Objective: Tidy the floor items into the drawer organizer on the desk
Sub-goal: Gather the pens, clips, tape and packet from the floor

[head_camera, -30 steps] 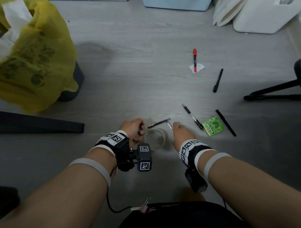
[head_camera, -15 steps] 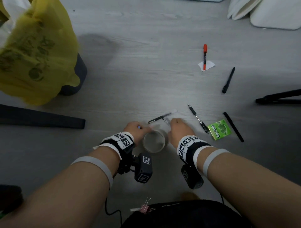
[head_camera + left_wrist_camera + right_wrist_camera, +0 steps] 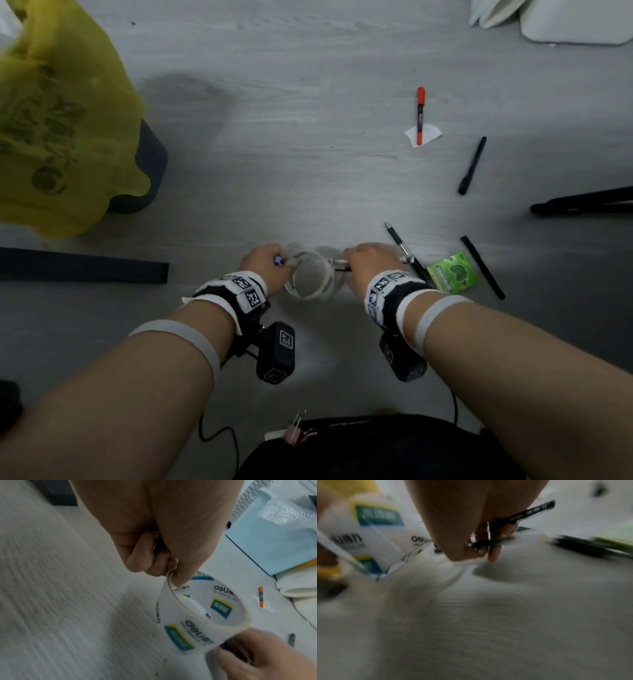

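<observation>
Clear printed tape roll (image 3: 202, 616): now lifted off the grey floor (image 3: 308, 154), pinched at its rim by left hand (image 3: 265, 265). Right hand (image 3: 366, 265) clamps black pens (image 3: 532, 511). Desk transfer pending.

The head camera is looking steeply down at the floor (image 3: 308, 154) from above both forearms. Each wrist camera is peering along its hand from very close, low over the floor, and all three are sharing the tape roll (image 3: 310, 279) (image 3: 197, 615) (image 3: 373, 534).
</observation>
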Available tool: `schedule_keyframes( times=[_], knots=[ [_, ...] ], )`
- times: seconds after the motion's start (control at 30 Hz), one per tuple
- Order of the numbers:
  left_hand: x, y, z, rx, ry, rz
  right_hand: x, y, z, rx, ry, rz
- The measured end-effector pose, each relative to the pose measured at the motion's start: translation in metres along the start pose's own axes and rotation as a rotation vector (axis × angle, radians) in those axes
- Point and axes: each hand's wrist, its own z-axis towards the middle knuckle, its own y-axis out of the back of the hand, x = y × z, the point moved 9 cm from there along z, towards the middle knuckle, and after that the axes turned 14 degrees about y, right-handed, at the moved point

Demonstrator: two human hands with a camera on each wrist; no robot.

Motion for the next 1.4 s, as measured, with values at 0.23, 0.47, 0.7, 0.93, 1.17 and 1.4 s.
schedule_keyframes(
  times=[0.23, 0.47, 0.7, 0.93, 1.17, 1.4],
  knots=[
    [-0.037, -0.017, 0.002, 0.03, -0.004, -0.164, -0.099, 0.008, -0.05, -0.162, -0.494, 0.264],
    [-0.053, -0.03, 0.024, 0.03, -0.034, -0.246, -0.113, 0.012, -0.043, -0.163, -0.472, 0.181],
    [-0.092, -0.032, 0.025, 0.058, -0.058, -0.316, -0.171, 0.034, -0.107, -0.275, -0.742, 0.245],
    [-0.124, -0.031, 0.028, 0.074, -0.05, -0.359, -0.196, -0.002, -0.119, -0.067, -0.839, 0.397],
    [-0.143, 0.004, 0.034, 0.083, 0.008, -0.417, -0.207, 0.008, -0.099, 0.162, -0.747, 0.427],
    [-0.149, 0.039, 0.063, 0.089, 0.02, -0.52, -0.23, 0.076, -0.059, -0.138, -0.775, 0.39]
  ],
)
